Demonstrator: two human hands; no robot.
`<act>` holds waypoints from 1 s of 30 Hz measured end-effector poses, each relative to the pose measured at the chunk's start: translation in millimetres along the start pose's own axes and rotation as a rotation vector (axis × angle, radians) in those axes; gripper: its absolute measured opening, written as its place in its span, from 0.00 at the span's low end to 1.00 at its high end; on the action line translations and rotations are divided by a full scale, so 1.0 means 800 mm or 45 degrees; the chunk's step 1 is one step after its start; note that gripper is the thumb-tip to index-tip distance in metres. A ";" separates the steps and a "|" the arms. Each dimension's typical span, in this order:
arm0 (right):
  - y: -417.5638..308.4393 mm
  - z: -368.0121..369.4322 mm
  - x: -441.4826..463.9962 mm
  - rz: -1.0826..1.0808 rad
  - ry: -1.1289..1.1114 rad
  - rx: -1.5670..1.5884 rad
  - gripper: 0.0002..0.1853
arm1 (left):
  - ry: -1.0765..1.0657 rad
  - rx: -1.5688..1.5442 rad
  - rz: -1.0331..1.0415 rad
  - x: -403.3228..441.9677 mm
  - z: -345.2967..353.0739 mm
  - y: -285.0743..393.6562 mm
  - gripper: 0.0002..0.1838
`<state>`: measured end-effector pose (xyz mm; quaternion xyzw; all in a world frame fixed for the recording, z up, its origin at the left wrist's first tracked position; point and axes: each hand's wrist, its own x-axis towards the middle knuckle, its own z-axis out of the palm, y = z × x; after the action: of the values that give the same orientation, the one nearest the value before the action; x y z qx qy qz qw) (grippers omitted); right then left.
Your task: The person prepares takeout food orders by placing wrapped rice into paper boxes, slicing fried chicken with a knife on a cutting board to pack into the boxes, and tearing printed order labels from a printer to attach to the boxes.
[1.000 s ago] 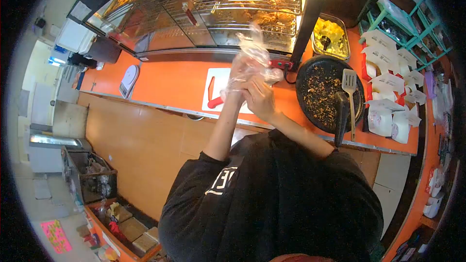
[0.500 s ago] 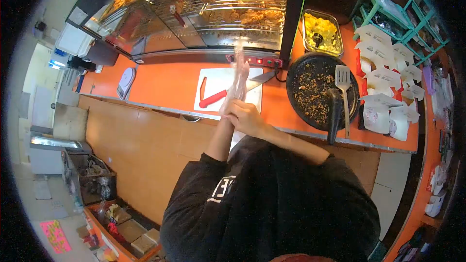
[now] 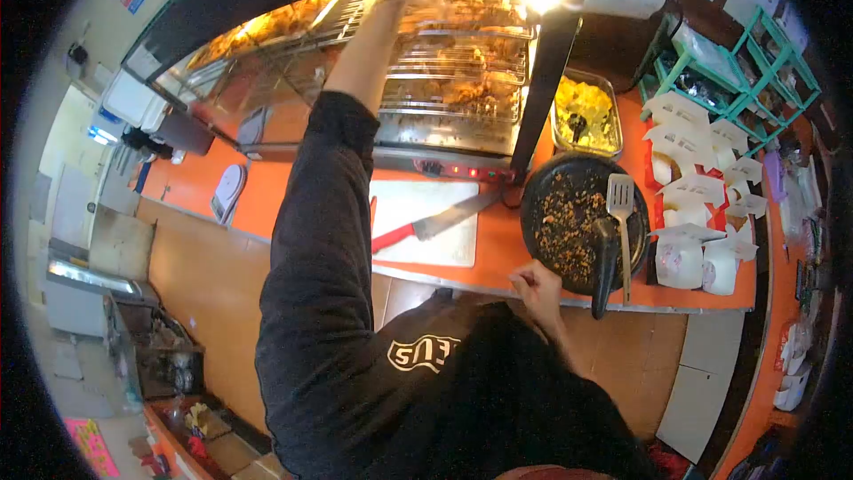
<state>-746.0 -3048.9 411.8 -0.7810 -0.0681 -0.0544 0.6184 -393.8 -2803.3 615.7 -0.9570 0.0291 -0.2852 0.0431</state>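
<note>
My left hand point(image 3: 422, 0), in a clear plastic glove, reaches inside the lit food warmer point(image 3: 444, 144) beside racks of browned fried chicken point(image 3: 475, 93). Glare and blur hide its fingers. My right hand point(image 3: 538, 289) is bare, its fingers curled in with nothing seen in them, at the counter's front edge near the pan. On the white cutting board point(image 3: 444, 252) lies a large knife point(image 3: 435, 220) with a red handle. The black pan point(image 3: 542, 253) contains browned crumbs, and a slotted turner point(image 3: 621, 213) rests across it.
A glass tray of yellow food point(image 3: 586, 107) stands behind the pan. Several open white takeout boxes point(image 3: 680, 253) sit at the right, with a green rack point(image 3: 711, 62) behind them. A scale point(image 3: 229, 191) is on the orange counter's left part.
My hands have come apart. The gloved left hand has moved up into the food warmer, and my right hand has moved right and down, towards the pan.
</note>
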 end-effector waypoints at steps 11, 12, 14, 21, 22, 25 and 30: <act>0.042 -0.009 -0.026 0.267 0.506 0.063 0.09 | -0.465 0.144 -0.122 0.046 0.063 -0.043 0.20; 0.042 -0.007 -0.029 0.285 0.508 0.062 0.09 | -0.463 0.149 -0.111 0.048 0.061 -0.044 0.20; 0.045 -0.001 -0.028 0.312 0.561 0.112 0.09 | -0.460 0.166 -0.096 0.049 0.056 -0.047 0.19; 0.055 -0.010 -0.040 0.304 0.490 0.004 0.09 | -0.428 0.204 -0.054 0.062 0.030 -0.042 0.18; 0.054 -0.011 -0.041 0.305 0.481 0.000 0.09 | -0.418 0.214 -0.046 0.064 0.026 -0.042 0.18; 0.049 -0.016 -0.040 0.290 0.445 0.005 0.08 | -0.382 0.228 -0.017 0.060 0.002 -0.035 0.18; 0.068 -0.020 -0.019 0.182 0.226 -0.193 0.11 | -0.284 0.269 0.074 0.011 -0.043 -0.023 0.17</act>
<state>-752.0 -3077.5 361.0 -0.8203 0.0472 -0.0840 0.5637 -404.9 -2787.8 651.0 -0.9717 0.0218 -0.1773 0.1546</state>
